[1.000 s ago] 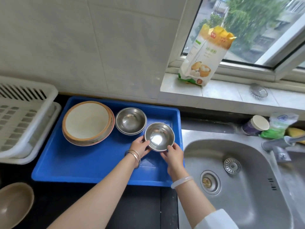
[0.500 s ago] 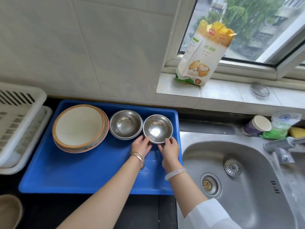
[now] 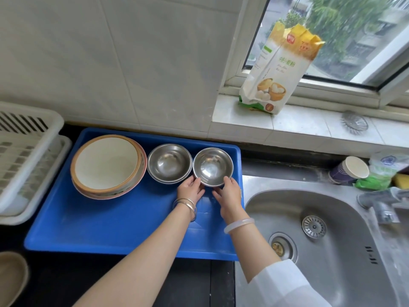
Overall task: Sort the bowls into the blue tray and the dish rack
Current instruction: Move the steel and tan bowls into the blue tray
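Observation:
A small steel bowl [image 3: 213, 166] rests in the far right corner of the blue tray [image 3: 124, 227]. My left hand [image 3: 190, 189] touches its near left side and my right hand [image 3: 228, 191] its near right side, fingers curved around the rim. Beside it to the left is a stack of steel bowls [image 3: 169, 162]. Farther left in the tray stands a stack of wide cream bowls with brown and pink rims [image 3: 107, 166]. The white dish rack [image 3: 24, 156] is at the left edge, with no bowls visible in it. A brown bowl [image 3: 11, 276] lies on the dark counter at the bottom left.
A steel sink [image 3: 327, 240] with a tap [image 3: 380, 202] lies right of the tray. A flour bag [image 3: 281, 69] and a wire scrubber [image 3: 354, 122] are on the window sill. A paper cup [image 3: 349, 170] and green bag [image 3: 380, 173] sit behind the sink.
Both hands carried the small steel bowl away from me to the tray's far right corner, next to the stack of steel bowls, and set it down there.

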`<state>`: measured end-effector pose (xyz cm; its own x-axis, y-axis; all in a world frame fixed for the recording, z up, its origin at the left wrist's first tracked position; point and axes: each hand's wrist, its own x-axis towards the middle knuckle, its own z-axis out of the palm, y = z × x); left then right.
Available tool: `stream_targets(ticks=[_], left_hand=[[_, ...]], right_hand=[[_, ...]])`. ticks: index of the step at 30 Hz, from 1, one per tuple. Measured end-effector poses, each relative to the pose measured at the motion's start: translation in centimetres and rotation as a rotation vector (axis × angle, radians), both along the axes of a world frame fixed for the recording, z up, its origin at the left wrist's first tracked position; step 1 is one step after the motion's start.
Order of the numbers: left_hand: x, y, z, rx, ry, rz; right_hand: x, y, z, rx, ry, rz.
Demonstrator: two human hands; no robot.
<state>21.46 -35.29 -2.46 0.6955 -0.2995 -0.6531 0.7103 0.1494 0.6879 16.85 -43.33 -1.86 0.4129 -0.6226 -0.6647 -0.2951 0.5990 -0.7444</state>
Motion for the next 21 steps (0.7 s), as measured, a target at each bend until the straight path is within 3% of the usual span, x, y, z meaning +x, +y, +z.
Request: stream_targets(ticks=[4,7,13,21], left_hand=[[-0.5,0.7,0.6,0.001,-0.023,-0.047],[-0.5,1.3,0.6,0.104,-0.048,-0.103],[-2.2,6.7,2.3,0.409,-0.331,-0.303],[-6.5,20.4,5.5,0.735,-0.446,-0.16]], right_hand=[[-0.5,0.1,0.3,0.007,0.015,0.04],[-1.1,0.0,0.5,0.016,0.048,0.098],[-4.4,2.0,3.2,-0.117,0.064,0.271],[-5.4,13.1,3.9,-0.289,0.076,0.626]])
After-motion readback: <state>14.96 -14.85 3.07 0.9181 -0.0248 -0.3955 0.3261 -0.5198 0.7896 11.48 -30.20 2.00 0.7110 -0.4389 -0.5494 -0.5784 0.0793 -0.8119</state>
